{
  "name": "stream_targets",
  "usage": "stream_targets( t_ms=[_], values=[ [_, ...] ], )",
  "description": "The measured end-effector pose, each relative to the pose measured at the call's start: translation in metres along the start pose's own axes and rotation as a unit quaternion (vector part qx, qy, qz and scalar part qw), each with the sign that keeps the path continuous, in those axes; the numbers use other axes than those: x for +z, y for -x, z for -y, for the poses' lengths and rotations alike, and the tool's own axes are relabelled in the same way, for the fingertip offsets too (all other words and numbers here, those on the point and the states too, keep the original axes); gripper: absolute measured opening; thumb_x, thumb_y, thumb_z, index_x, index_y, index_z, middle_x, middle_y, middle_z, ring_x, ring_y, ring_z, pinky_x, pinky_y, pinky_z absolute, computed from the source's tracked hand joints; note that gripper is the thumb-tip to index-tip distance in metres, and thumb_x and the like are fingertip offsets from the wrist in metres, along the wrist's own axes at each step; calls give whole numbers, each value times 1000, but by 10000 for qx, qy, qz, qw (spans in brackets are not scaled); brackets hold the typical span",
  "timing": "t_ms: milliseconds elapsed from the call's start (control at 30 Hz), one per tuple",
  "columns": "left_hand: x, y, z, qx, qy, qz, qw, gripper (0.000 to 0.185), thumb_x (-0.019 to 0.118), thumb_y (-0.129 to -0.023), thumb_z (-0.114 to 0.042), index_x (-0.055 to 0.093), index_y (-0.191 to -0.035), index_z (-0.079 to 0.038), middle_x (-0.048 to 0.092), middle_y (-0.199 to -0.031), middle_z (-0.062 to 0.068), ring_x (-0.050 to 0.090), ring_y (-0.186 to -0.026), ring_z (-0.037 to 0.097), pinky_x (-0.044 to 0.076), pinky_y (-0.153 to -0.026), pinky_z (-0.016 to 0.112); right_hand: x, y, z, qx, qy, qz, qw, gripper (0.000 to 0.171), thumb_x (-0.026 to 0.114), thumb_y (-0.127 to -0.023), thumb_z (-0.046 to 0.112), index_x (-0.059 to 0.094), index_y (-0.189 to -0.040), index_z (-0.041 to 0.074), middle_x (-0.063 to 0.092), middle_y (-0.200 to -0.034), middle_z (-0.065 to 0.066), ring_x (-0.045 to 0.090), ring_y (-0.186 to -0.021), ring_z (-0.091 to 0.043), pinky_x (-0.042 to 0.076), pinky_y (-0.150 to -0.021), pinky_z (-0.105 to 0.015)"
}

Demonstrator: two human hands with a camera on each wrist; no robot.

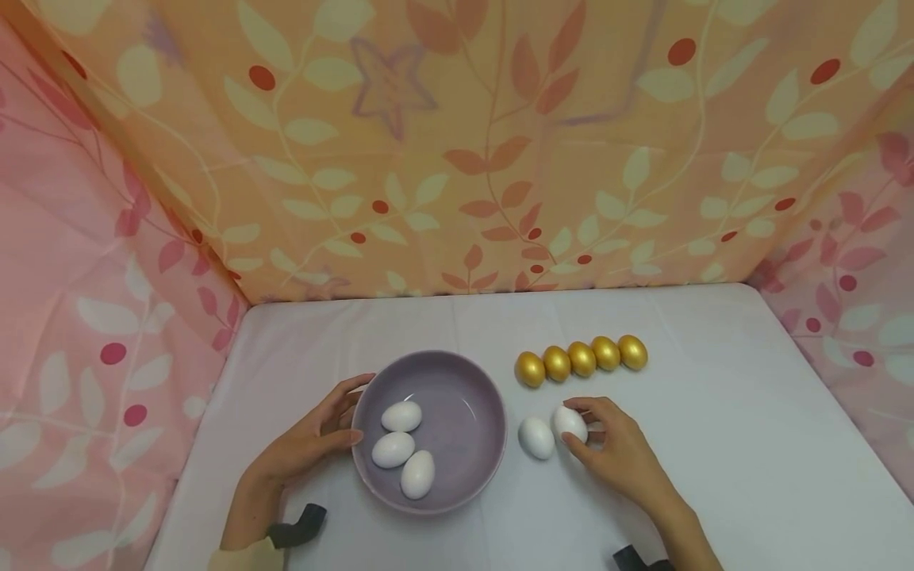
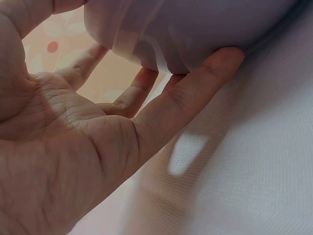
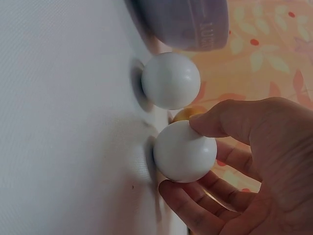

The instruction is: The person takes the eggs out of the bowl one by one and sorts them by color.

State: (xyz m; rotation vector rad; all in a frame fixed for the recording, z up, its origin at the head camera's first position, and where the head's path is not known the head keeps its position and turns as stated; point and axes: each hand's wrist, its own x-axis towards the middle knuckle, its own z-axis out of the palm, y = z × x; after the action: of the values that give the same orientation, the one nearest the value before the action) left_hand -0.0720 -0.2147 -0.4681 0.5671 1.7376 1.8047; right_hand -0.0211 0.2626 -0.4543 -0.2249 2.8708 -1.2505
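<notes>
A lilac bowl (image 1: 464,385) stands on the table, with three white eggs (image 1: 393,450) lying inside towards its left. My left hand (image 1: 317,432) rests against the bowl's left side; in the left wrist view, spread fingers (image 2: 190,100) touch the outer wall. To the right of the bowl, my right hand (image 1: 620,446) pinches a white egg (image 1: 570,426) between thumb and fingers. That egg (image 3: 183,152) shows at the fingertips in the right wrist view, close to the tabletop; whether it touches is hard to tell. Another white egg (image 1: 536,438) lies between it and the bowl.
Several gold eggs (image 1: 581,359) lie in a slanting row behind the right hand. A white cloth (image 1: 743,412) covers the table. Patterned curtains stand behind (image 1: 457,159) and along both sides. Dark straps (image 1: 296,527) are on the wrists.
</notes>
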Motion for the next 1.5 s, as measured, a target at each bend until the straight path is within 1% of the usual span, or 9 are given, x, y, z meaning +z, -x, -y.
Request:
stream_targets(
  t_ms=[267, 433, 567, 667, 800, 967, 1200, 1333, 1500],
  values=[
    [1, 0, -2, 52, 34, 41, 10000, 77, 55, -103, 3, 16, -168, -14, 27, -164, 33, 49, -146, 8, 49, -109, 25, -1, 1, 3, -53, 127, -10, 9999, 44, 84, -91, 13, 67, -132, 9, 68, -126, -11, 70, -113, -28, 63, -86, -33],
    [1, -1, -1, 111, 49, 54, 9999, 77, 55, -103, 3, 16, -168, -13, 28, -164, 33, 49, -147, 9, 48, -110, 25, -4, 2, 6, -75, 481, -138, 9987, 46, 84, -91, 16, 67, -133, 11, 68, -129, -11, 71, -114, -29, 63, -88, -39],
    [1, 0, 0, 111, 51, 34, 9999, 77, 55, -103, 4, 17, -168, -13, 30, -164, 32, 49, -147, 7, 47, -111, 24, -6, 1, 11, -89, 867, -350, 9956, 45, 84, -91, 20, 68, -132, 13, 68, -130, -9, 70, -113, -29, 61, -90, -46],
    [1, 0, 1, 102, 52, 20, 9999, 77, 55, -103, 4, 17, -168, -13, 30, -164, 30, 49, -147, 7, 47, -111, 23, -9, -1, 16, -219, 963, -530, 9937, 43, 84, -91, 21, 69, -130, 13, 67, -129, -7, 70, -113, -29, 60, -90, -50],
    [1, 0, 1, 85, 32, 9, 10000, 77, 55, -103, 3, 17, -168, -13, 31, -163, 31, 50, -146, 7, 47, -110, 23, -12, -7, 24, -540, 938, -626, 9922, 40, 82, -92, 19, 69, -129, 14, 68, -126, -5, 69, -109, -28, 60, -88, -50],
    [1, 1, 0, 33, -12, -14, 10000, 77, 55, -103, 3, 17, -168, -15, 31, -164, 31, 50, -146, 7, 48, -109, 24, -16, -18, 35, -722, 989, -496, 9912, 39, 82, -91, 18, 68, -128, 16, 69, -122, -5, 68, -107, -27, 59, -87, -46],
    [0, 0, 1, -9, 10, -32, 10000, 77, 56, -103, 3, 18, -168, -15, 30, -164, 32, 50, -145, 7, 48, -109, 23, -16, -34, 48, -895, 999, -166, 9908, 40, 82, -92, 18, 69, -129, 11, 68, -128, -4, 68, -109, -24, 59, -89, -46],
    [0, -2, 1, -35, -28, -77, 10000, 77, 57, -103, 1, 19, -168, -16, 31, -163, 30, 51, -145, 7, 47, -110, 23, -15, -40, 55, -983, 1051, -56, 9896, 42, 82, -92, 19, 69, -132, 12, 69, -126, -2, 65, -104, -19, 58, -88, -41],
    [0, -1, 1, -47, -20, -108, 9999, 77, 58, -103, 1, 20, -168, -16, 32, -163, 30, 50, -145, 5, 47, -110, 22, -12, -46, 64, -1173, 1010, 34, 9879, 43, 82, -92, 19, 69, -132, 13, 69, -123, -2, 64, -105, -16, 58, -90, -42]
  ],
)
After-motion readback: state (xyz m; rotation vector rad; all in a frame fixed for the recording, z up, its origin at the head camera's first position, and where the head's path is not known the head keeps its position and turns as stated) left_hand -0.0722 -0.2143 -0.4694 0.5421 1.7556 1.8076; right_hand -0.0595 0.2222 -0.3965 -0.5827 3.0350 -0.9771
